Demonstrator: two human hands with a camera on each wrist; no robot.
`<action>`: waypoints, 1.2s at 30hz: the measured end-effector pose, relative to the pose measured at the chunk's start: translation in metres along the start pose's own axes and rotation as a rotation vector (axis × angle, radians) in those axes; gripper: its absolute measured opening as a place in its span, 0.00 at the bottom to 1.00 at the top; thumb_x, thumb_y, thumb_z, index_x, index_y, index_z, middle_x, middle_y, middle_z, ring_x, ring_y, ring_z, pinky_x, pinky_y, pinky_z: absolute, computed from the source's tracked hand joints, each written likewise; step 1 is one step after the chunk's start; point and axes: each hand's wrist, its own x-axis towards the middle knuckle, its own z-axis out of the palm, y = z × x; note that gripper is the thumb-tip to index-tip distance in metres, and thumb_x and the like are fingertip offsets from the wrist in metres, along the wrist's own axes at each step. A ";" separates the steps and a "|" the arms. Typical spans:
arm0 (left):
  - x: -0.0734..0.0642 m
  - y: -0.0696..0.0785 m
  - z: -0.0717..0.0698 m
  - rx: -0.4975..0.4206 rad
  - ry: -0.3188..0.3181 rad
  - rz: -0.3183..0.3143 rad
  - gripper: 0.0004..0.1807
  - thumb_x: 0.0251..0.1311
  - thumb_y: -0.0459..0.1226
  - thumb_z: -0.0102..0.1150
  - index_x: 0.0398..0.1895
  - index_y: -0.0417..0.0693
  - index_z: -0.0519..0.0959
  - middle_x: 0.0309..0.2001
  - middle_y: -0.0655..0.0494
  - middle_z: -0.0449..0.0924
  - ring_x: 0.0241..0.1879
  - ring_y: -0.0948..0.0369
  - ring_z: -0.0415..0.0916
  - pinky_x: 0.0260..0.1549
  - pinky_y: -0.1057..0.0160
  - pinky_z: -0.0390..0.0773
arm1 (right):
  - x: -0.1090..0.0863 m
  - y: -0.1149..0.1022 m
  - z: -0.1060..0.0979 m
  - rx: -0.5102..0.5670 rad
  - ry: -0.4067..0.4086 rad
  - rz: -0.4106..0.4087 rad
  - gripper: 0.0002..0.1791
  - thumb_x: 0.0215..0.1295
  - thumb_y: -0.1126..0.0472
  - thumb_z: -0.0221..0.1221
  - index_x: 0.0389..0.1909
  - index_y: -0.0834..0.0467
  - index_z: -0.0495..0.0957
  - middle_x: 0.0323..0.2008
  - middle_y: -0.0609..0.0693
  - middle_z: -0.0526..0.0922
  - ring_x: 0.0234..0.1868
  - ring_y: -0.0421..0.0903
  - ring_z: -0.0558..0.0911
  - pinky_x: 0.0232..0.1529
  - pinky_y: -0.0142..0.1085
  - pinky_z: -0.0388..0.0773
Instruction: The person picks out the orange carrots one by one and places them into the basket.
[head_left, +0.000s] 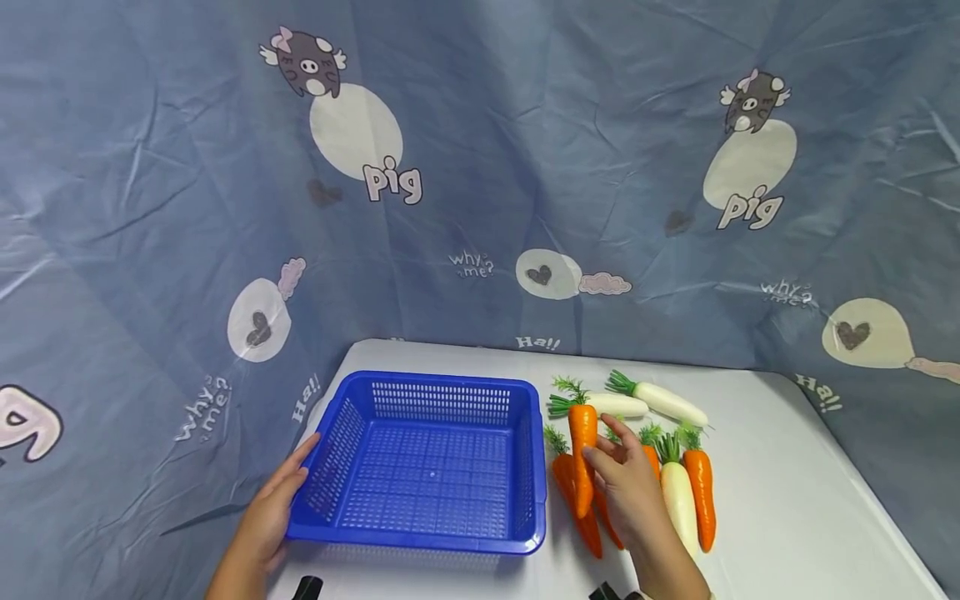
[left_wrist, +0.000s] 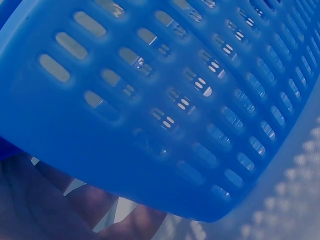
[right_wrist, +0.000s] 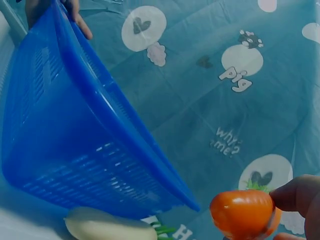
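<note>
Backing white table (head_left: 795,483): blue curtain (head_left: 480,167)

On the left part of the tabletop (head_left: 795,500), a basket (head_left: 412,543); at the left side of its rim, the left hand (head_left: 272,510). To the right of the basket, the right hand (head_left: 628,482), with one held carrot (head_left: 582,446) above the tabletop. Below this carrot, partly hidden, two lower carrots (head_left: 589,533), just beside the basket. Farther back than the right hand, a nearer radish (head_left: 621,405) and, behind it to the right, a farther radish (head_left: 675,405). To the right of the same hand, in order: a partly covered carrot (head_left: 654,460), a front radish (head_left: 679,504) and an outer carrot (head_left: 701,493). Behind the tabletop and along both its sides, a cloth (head_left: 465,208).
</note>
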 end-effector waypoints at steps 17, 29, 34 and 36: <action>0.001 0.001 0.004 -0.030 -0.002 0.005 0.29 0.86 0.45 0.30 0.86 0.60 0.50 0.60 0.71 0.73 0.49 0.51 0.81 0.41 0.50 0.85 | -0.002 0.000 0.026 0.055 -0.040 -0.024 0.34 0.71 0.69 0.60 0.76 0.52 0.65 0.65 0.65 0.73 0.52 0.47 0.82 0.50 0.38 0.81; -0.002 0.000 0.001 -0.032 -0.016 0.023 0.29 0.86 0.45 0.31 0.86 0.60 0.50 0.60 0.70 0.75 0.49 0.53 0.81 0.42 0.50 0.85 | -0.003 -0.001 0.041 0.112 -0.098 -0.021 0.35 0.70 0.71 0.59 0.76 0.54 0.64 0.62 0.63 0.77 0.49 0.47 0.84 0.48 0.35 0.83; -0.002 0.001 0.001 -0.031 -0.011 0.016 0.29 0.86 0.46 0.31 0.86 0.60 0.49 0.61 0.72 0.73 0.51 0.53 0.80 0.43 0.50 0.85 | -0.004 0.000 0.048 0.128 -0.121 -0.030 0.35 0.68 0.71 0.60 0.76 0.55 0.64 0.62 0.64 0.76 0.50 0.49 0.84 0.50 0.37 0.83; -0.002 0.001 0.002 -0.034 -0.013 0.017 0.29 0.86 0.46 0.31 0.86 0.60 0.49 0.61 0.71 0.73 0.51 0.52 0.80 0.43 0.50 0.85 | -0.004 0.000 0.051 0.132 -0.133 -0.030 0.36 0.69 0.71 0.60 0.76 0.55 0.64 0.62 0.65 0.76 0.51 0.50 0.84 0.51 0.37 0.83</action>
